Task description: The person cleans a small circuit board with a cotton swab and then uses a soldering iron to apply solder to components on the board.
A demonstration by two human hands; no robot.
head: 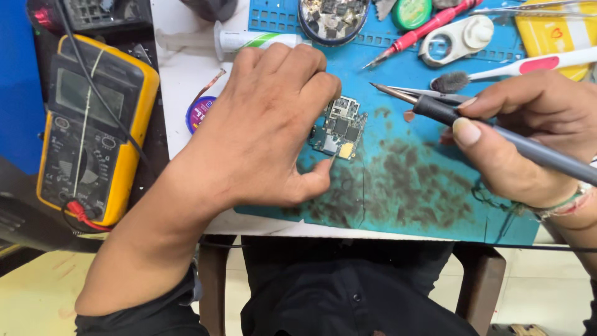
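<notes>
Nearest me, at the centre of the frame, I see 1 small circuit board lying flat on the blue work mat. It is an irregular greenish piece packed with dark chips, silver shields and 1 gold-coloured patch at its lower edge. My left hand rests over its left side, fingers curled together at the board's top edge and the thumb tip touching the mat just below it; the hand pins the board rather than lifting it. At the right of the frame my right hand is clamped on 1 grey soldering iron, whose dark collar sits under the thumb. 1 pair of tweezers lies along the same grip, its point hanging in the air just right of the board, not touching it. The mat around the board is smeared with dark burn marks.

At the left edge stands 1 yellow multimeter with 1 red lead plugged in. Farther up the counter I count 1 purple wick spool, 1 syringe, 1 round dish of scrap parts, 1 red screwdriver, 1 white brush.
</notes>
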